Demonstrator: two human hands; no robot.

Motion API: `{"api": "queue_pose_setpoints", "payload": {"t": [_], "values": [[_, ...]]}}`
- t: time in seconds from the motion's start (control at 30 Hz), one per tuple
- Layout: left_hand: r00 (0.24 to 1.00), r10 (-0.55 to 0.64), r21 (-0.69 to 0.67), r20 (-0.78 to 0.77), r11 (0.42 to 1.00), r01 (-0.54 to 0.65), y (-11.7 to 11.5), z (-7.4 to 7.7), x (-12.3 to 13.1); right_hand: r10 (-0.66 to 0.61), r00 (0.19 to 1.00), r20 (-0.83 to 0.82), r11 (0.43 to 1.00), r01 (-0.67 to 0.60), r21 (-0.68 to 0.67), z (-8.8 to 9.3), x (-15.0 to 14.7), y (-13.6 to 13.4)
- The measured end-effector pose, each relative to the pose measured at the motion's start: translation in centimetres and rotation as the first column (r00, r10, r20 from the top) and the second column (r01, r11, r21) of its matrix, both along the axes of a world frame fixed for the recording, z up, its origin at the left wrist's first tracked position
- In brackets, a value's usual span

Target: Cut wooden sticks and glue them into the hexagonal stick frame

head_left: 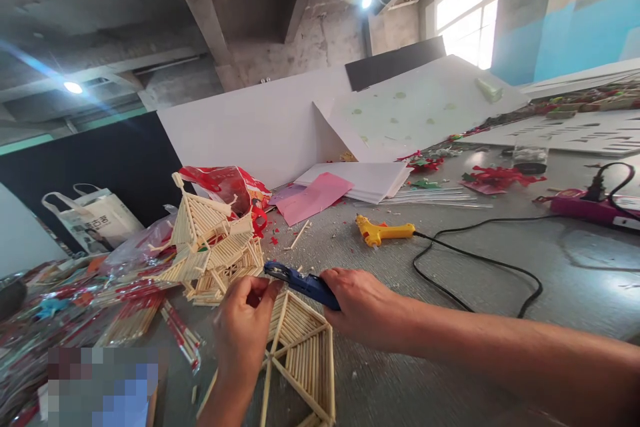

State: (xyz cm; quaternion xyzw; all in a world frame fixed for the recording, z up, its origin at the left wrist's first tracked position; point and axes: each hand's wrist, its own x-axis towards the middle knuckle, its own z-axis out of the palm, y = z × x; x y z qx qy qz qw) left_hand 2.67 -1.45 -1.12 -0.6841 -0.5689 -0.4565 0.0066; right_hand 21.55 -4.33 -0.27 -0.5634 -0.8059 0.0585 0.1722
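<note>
My right hand (357, 303) is wrapped round blue-handled pliers (310, 285), which point left with their metal head close to my left fingertips. My left hand (245, 323) is closed in a pinch beside that head; whatever is between the fingers is too small or hidden to name. Below both hands lies a many-sided frame of wooden sticks (333, 367), with spokes meeting at a centre. Some of its wedges are filled with rows of sticks, and my left hand and forearm cover part of it. Behind my left hand stands a small pavilion-like model (200, 223) built of similar sticks.
A yellow glue gun (383, 231) lies beyond my right hand, its black cord (500, 267) running towards a purple power strip (583, 208). Bagged sticks (135, 320) crowd the left side. Pink paper (315, 197) and white boards (365, 180) lie further back.
</note>
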Motion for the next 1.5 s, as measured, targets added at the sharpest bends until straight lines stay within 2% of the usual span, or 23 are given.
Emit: {"api": "queue_pose_setpoints", "payload": {"t": [0.23, 0.4, 0.57, 0.83, 1.1, 1.27, 1.5], "values": [[1.000, 0.030, 0.027, 0.002, 0.999, -0.030, 0.23, -0.31, -0.19, -0.024, 1.000, 0.011, 1.000, 0.025, -0.012, 0.30, -0.10, -0.10], [1.000, 0.002, 0.018, -0.012, 1.000, -0.001, 0.18, -0.18, -0.18, -0.030, 0.999, 0.014, 0.999, 0.031, -0.033, 0.58, -0.19, -0.16], [1.000, 0.019, 0.028, 0.002, 0.999, -0.019, 0.14, -0.17, -0.03, -0.040, 0.999, 0.007, 0.999, 0.040, -0.014, 0.45, -0.16, -0.16], [1.000, -0.016, 0.037, 0.004, 0.999, 0.016, 0.48, -0.09, 0.25, -0.059, 0.998, -0.019, 0.998, 0.059, 0.017, -0.07, -0.29, 0.20], [0.996, 0.042, 0.075, -0.084, 0.997, -0.035, 0.39, 0.16, 0.19, -0.042, 0.998, -0.041, 0.999, 0.043, 0.025, 0.06, -0.43, -0.26], [0.996, 0.036, 0.093, -0.077, 0.995, -0.029, 0.29, 0.11, 0.49, -0.035, 0.998, -0.043, 0.999, 0.036, 0.025, 0.15, -0.27, -0.26], [0.999, 0.032, 0.042, -0.038, 0.999, -0.031, 0.50, -0.13, 0.38, -0.040, 0.999, -0.034, 0.999, 0.040, 0.003, 0.18, -0.31, -0.21]]}}
